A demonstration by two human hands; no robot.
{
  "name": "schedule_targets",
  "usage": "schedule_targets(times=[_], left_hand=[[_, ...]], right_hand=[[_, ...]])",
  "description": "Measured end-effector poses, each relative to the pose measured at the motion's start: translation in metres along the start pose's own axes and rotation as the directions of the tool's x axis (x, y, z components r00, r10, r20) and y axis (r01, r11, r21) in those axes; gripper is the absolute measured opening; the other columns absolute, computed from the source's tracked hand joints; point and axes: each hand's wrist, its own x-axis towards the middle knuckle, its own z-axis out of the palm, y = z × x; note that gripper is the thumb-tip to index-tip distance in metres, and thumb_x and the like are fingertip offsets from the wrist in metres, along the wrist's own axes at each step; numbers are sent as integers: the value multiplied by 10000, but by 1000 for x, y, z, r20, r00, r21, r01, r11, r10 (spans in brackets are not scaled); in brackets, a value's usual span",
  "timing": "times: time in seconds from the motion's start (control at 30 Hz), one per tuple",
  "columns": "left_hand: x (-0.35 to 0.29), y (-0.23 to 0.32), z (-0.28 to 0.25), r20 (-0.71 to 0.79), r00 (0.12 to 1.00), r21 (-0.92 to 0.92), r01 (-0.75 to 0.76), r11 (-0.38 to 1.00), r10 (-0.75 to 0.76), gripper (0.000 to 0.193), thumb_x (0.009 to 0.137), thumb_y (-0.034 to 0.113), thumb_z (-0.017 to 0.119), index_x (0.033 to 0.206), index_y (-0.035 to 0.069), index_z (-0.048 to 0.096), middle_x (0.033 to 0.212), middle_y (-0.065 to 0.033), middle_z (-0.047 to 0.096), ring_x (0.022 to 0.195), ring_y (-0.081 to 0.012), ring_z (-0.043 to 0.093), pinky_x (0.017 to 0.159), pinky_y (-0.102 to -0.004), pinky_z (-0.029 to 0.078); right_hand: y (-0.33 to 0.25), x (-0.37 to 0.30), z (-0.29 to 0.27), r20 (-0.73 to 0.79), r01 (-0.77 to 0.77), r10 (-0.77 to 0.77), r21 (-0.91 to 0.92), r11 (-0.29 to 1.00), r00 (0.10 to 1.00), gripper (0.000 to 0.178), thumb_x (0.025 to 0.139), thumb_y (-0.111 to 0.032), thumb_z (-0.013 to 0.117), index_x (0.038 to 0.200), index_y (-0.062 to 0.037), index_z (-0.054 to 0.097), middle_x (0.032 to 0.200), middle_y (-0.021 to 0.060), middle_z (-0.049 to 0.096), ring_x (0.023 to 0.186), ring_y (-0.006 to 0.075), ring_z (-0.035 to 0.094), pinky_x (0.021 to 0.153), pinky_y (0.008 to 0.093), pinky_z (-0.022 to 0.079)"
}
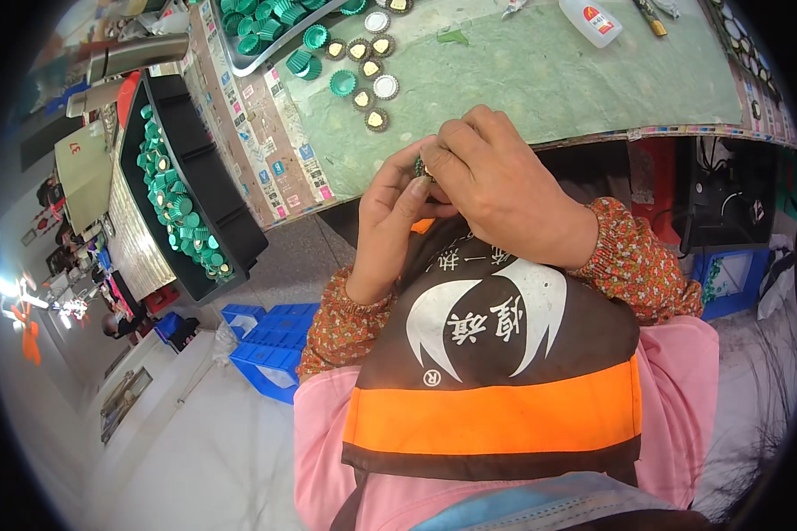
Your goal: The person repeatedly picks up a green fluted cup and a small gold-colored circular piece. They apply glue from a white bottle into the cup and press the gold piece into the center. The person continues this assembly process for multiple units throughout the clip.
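Note:
Both my hands meet just in front of the table's near edge. Between the fingertips is a small green fluted cup (421,166) with a dark, gold-toned part; much of it is hidden by the fingers. My left hand (390,208) pinches it from the left side. My right hand (503,186) lies over it from the right, with thumb and index finger closed at the same piece. On the green table cover (505,80), beyond the hands, lie several dark round pieces with cream centres (376,119), loose green fluted cups (343,83) and white-faced discs (385,87).
A clear tray of green cups (248,62) stands at the far left of the table. Left of the table, a black bin (226,177) holds many more. A white bottle (591,22) and a pen-like stick (651,18) lie at the back right. Blue crates (274,350) stand on the floor.

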Motion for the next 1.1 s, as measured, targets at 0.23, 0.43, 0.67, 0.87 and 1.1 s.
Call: schedule_targets(times=[0.23,0.43,0.67,0.87,1.1], left_hand=[[7,0,3,-57,998,-33,14,999,-16,299,1020,49,482,1314,-3,458,1153,-129,635,1013,-171,665,839,-323,615],[7,-2,2,-50,998,13,-34,999,35,281,1014,41,482,1285,-18,443,1135,-155,646,994,-196,693,817,-338,635],[2,-6,4,-45,998,-13,-55,998,54,280,1007,41,477,1276,-34,452,1098,-159,663,939,-210,716,805,-345,641],[5,-6,-3,-58,998,-47,-3,999,0,274,1017,69,508,1271,-23,461,1086,-166,661,904,-210,718,800,-366,648],[5,-1,-1,-50,996,-99,69,993,-74,232,1009,52,508,1231,-4,469,1072,-147,641,881,-157,661,775,-354,642]], right_hand=[[6,-5,0,25,-181,182,297,938,983,246,813,-114,697,1014,-11,599,944,132,545,912,323,543,799,424,462],[15,-8,5,185,-436,404,544,717,896,205,832,-121,683,949,27,605,865,160,584,746,287,617,685,407,499],[13,-11,14,317,-576,520,667,473,793,219,795,-140,701,865,45,606,729,108,612,648,146,586,581,314,481],[22,-9,16,424,-620,490,696,362,762,202,860,-147,694,899,44,641,772,88,661,675,109,580,597,291,482],[29,-2,0,555,-694,480,698,177,680,201,921,-145,646,876,50,653,763,95,687,707,109,622,633,284,501]])
